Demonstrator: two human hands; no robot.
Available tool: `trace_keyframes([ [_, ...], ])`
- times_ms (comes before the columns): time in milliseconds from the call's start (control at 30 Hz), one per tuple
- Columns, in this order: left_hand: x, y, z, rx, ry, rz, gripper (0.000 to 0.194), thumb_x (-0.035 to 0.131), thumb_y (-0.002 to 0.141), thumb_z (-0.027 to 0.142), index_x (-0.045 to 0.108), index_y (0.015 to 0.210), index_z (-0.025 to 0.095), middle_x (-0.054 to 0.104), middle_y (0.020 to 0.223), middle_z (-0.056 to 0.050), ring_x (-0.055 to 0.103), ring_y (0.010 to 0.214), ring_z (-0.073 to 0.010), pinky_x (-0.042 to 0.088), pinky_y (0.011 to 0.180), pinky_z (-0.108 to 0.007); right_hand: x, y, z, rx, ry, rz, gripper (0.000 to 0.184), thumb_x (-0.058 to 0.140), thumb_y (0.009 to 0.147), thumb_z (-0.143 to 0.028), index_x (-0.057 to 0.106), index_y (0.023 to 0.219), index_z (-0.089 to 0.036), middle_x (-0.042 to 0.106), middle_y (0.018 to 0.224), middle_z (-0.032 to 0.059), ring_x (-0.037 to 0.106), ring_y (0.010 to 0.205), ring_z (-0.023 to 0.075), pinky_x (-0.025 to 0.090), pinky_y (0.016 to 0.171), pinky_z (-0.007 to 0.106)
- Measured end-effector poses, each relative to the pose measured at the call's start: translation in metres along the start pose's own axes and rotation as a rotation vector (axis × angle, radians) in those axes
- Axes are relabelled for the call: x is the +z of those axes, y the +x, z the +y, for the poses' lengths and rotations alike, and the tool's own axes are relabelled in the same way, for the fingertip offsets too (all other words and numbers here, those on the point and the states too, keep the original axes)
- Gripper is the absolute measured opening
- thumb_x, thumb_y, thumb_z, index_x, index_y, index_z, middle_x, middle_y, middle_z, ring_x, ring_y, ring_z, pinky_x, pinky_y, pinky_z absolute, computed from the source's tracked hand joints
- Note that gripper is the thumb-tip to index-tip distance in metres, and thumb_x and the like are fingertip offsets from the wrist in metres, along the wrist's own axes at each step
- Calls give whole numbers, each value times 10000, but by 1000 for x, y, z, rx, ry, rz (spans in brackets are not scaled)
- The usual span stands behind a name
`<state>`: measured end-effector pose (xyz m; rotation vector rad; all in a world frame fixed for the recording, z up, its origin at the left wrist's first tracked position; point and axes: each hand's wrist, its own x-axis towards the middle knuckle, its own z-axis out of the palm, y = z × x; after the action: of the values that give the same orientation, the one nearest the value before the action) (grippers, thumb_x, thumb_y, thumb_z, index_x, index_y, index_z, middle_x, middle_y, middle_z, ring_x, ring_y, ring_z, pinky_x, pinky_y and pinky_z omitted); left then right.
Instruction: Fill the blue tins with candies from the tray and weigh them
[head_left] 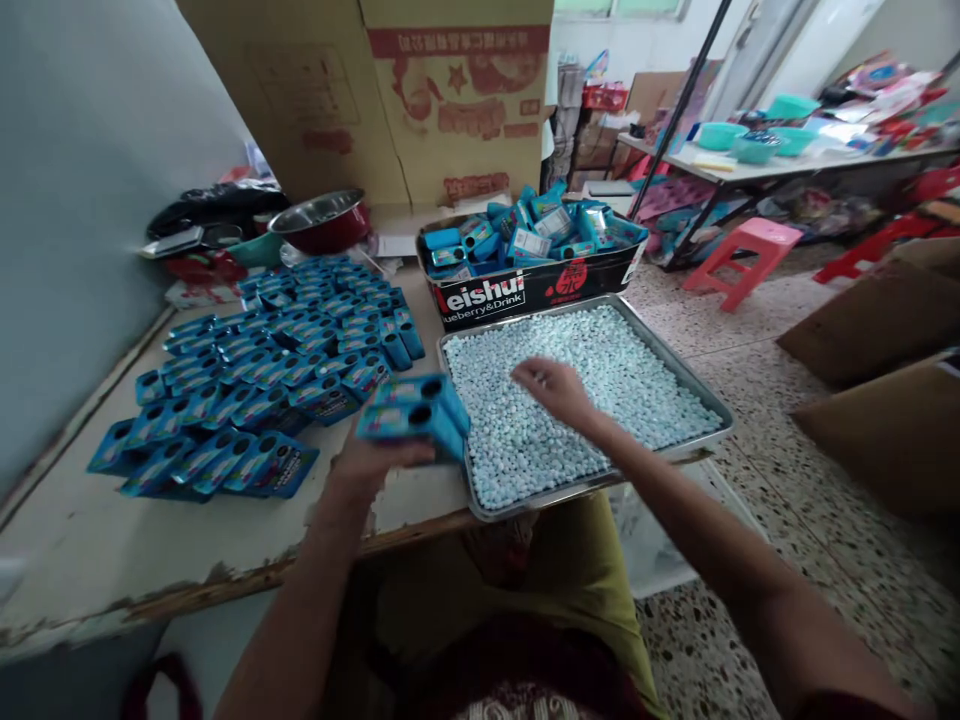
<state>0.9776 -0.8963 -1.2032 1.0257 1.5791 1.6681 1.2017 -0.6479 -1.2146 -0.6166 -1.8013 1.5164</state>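
My left hand [369,462] is closed around a pair of small blue boxes [417,408], held up at the tray's left edge. Each box shows a dark round hole on its upper face. Over the metal tray [709,428] hovers my right hand [556,388], fingertips drawn together and slightly blurred; what they hold, if anything, cannot be made out. Small pale blue-white balls [525,450] cover the tray in a thick layer. Left of it, rows of similar blue boxes [255,375] stand close together on the table [67,560].
A black printed carton [536,295] full of blue boxes stands behind the tray. Farther back are a red-and-steel bowl [319,222] and a tall cardboard box [457,110]. Pink stools [750,250] and a second table [795,160] with turquoise bowls are at the right.
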Motion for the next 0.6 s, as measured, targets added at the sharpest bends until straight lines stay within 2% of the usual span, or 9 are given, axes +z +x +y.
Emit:
trace_keyframes([
  [67,9,47,-6,-9,-49,37,546,1037,505,383,808,977,227,838,1031,-72,802,1017,-371,666,991,-573,-31,63,9,-217,-392,0,186,728,974,-392,843,1010,-251,804,1152,82,687,1202,270,462,1200,494],
  [133,20,91,-11,-74,-81,-1,554,1032,502,350,809,989,210,840,1012,-62,800,955,-328,668,965,-517,-51,111,22,-276,-641,-6,257,642,993,-322,841,1099,-200,784,1293,134,660,1294,281,426,1234,495],
  [233,32,139,-16,-173,-89,-118,633,1031,427,291,805,1009,187,833,944,-52,784,875,-287,666,839,-421,-62,148,44,-281,-802,-98,334,569,1025,-287,833,1204,-186,771,1374,148,665,1319,291,430,1228,505],
  [367,37,169,-24,-273,-112,-230,555,1007,429,288,809,932,167,816,866,-54,766,786,-258,652,773,-381,-55,152,68,-337,-851,-268,374,566,1073,-383,827,1293,-230,750,1419,131,652,1342,306,433,1214,506],
  [467,45,178,-37,-380,-102,-304,585,1024,471,261,833,1019,184,841,972,-77,785,841,-269,669,802,-400,-48,145,79,-379,-886,-353,449,578,1085,-506,813,1354,-234,724,1439,130,615,1353,303,415,1219,478],
  [533,54,177,-45,-456,-105,-340,598,1037,525,259,839,1087,207,848,1051,-88,795,881,-273,677,822,-408,-46,139,83,-374,-909,-380,492,552,1097,-557,806,1363,-230,735,1397,119,599,1342,285,393,1234,451],
  [600,67,170,-51,-493,-120,-364,571,1037,577,263,839,1111,217,846,1068,-89,793,871,-260,677,824,-402,-44,132,85,-287,-916,-334,504,532,1102,-577,809,1334,-225,754,1336,112,612,1307,272,412,1208,423],
])
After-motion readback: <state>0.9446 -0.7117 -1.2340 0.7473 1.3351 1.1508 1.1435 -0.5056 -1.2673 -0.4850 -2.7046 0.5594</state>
